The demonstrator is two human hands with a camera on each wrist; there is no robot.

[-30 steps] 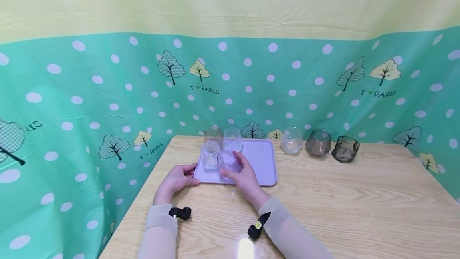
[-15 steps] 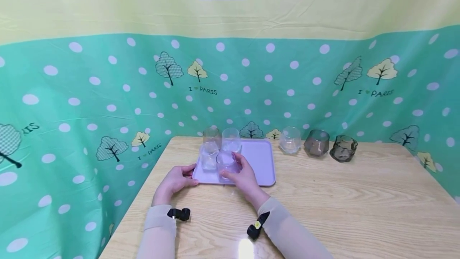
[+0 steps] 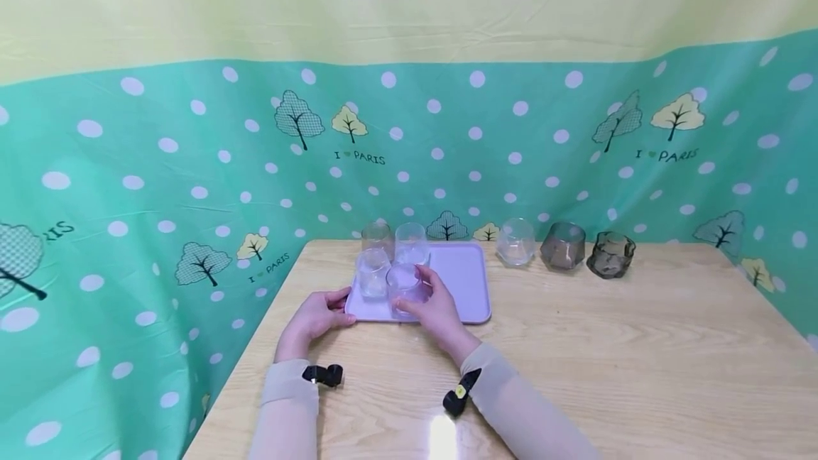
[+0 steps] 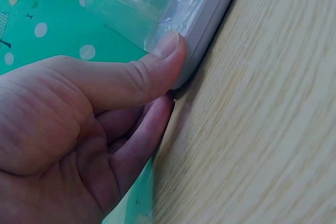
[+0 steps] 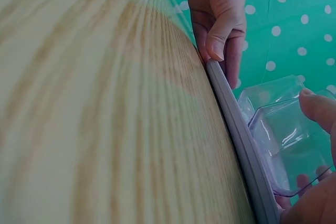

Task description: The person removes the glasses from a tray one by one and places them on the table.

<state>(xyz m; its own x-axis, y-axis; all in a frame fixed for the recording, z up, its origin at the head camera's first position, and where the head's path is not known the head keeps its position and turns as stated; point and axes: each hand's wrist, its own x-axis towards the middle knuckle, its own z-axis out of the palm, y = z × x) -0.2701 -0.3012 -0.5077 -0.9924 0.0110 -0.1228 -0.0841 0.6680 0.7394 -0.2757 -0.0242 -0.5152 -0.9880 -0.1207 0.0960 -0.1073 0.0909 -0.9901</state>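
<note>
A lavender tray [image 3: 469, 282] lies on the table. My left hand [image 3: 316, 316] holds its near left corner, the thumb on the rim and the fingers curled at the side, as the left wrist view shows. My right hand [image 3: 441, 311] grips a clear faceted glass [image 3: 402, 284] at the tray's near edge, thumb on one side and fingers round the other. In the right wrist view this glass [image 5: 286, 145] stands upright on the tray. Close beside it are a clear glass [image 3: 372, 277] to the left, another clear glass [image 3: 412, 241] behind, and a brownish glass [image 3: 377, 236] at the back left.
Right of the tray, in a row at the back of the table, stand a clear glass [image 3: 515, 243], a grey faceted glass [image 3: 563, 247] and a dark wavy-rimmed glass [image 3: 611, 255]. A green dotted curtain [image 3: 543, 126] hangs behind the wooden table [image 3: 613, 346].
The head view has shifted slightly. Both hands keep the same hold, the right on the glass and the left at the tray corner; the glasses stay in place.
</note>
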